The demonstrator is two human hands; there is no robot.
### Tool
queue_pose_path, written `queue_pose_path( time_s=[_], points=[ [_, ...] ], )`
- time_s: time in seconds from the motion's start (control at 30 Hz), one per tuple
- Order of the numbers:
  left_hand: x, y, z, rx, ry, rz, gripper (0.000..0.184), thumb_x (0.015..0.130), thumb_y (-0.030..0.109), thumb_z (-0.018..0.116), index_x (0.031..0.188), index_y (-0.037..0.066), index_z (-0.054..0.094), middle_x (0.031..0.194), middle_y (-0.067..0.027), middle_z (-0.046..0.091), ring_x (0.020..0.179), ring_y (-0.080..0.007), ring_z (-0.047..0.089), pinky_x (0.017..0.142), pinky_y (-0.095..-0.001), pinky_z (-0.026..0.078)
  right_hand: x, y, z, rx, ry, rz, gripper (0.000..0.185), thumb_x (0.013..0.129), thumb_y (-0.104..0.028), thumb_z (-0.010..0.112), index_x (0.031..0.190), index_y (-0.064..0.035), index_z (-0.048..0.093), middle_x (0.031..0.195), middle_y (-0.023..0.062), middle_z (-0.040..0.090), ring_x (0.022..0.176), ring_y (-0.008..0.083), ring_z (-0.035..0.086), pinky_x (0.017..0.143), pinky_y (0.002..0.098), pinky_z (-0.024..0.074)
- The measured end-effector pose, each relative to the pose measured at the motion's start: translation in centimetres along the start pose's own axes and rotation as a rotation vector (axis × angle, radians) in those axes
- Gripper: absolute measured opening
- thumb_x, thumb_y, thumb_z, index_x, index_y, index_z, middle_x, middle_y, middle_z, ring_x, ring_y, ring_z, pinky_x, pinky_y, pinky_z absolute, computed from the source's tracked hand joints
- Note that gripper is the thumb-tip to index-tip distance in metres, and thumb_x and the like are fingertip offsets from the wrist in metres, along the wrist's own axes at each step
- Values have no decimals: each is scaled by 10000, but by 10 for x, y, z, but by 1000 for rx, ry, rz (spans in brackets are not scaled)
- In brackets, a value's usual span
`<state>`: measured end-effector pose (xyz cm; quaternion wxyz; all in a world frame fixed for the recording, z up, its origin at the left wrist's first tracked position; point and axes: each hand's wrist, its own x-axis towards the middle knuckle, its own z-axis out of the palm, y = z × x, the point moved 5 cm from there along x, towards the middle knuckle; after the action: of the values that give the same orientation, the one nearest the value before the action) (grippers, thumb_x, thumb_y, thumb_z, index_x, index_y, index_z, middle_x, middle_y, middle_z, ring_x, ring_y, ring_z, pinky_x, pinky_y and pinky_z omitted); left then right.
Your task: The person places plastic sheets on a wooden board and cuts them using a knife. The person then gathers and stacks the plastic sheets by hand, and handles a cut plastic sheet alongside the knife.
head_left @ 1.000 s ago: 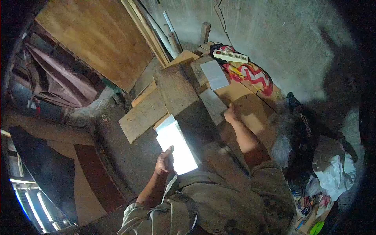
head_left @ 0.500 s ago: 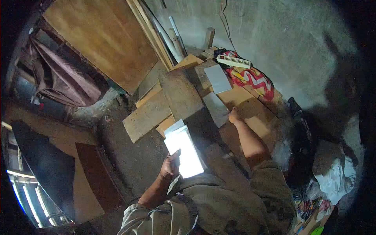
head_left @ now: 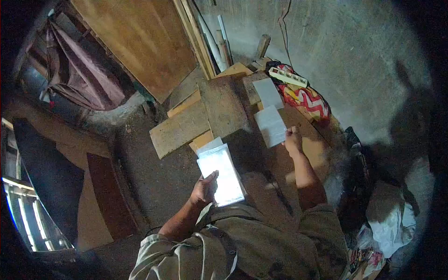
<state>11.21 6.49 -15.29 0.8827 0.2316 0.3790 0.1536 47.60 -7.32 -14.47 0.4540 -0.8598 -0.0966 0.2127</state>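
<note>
My left hand is closed on a stack of white sheets, its thumb lying on top. The stack is so brightly lit that its surface is washed out, and a greyer sheet edge sticks out at its far end. My right hand pinches the near right corner of a single pale sheet. Just beyond that one, another pale sheet lies flat on the boards. Whether the pinched sheet touches the surface under it, I cannot tell.
Wooden boards lie around the work spot. A power strip rests on a red and yellow patterned cloth by the wall. A large wood panel leans at the back left. White plastic bags are at the right.
My right hand and its sheet have moved slightly away and to the right, and the sheet looks brighter. My left hand keeps its hold on the stack. The whole view has shifted a little.
</note>
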Motion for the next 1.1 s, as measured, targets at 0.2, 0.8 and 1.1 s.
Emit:
queue_pose_path(
  time_s=[0.2, 0.8, 1.1],
  points=[
    [6, -3, 10, 13, 76, -2, 412, 887, 167, 605, 1247, 48, 443, 1231, -89, 533, 1168, -241, 470, 985, -417, 335, -46, -48, -34, 670, -3, -329, 121, 936, -104, 496, 1041, -89, 438, 923, 52, 525, 699, 132, 543, 558, 266, 468],
    [21, 7, 33, 93, 21, -14, 636, 864, 391, 624, 1325, 7, 411, 1313, -126, 471, 1216, -266, 430, 1020, -427, 342, -162, -31, 68, 291, -485, -450, 97, 908, -86, 556, 972, -52, 490, 790, -21, 480, 677, 32, 444, 569, 187, 378],
    [19, 22, 18, 34, 66, -47, 549, 865, 220, 638, 1283, -62, 421, 1330, -147, 462, 1242, -243, 404, 1053, -377, 301, 84, -23, 42, -138, 73, -356, 493, 857, -279, 650, 1200, 9, 445, 1172, 185, 540, 1100, 295, 523, 920, 395, 403]
  ],
)
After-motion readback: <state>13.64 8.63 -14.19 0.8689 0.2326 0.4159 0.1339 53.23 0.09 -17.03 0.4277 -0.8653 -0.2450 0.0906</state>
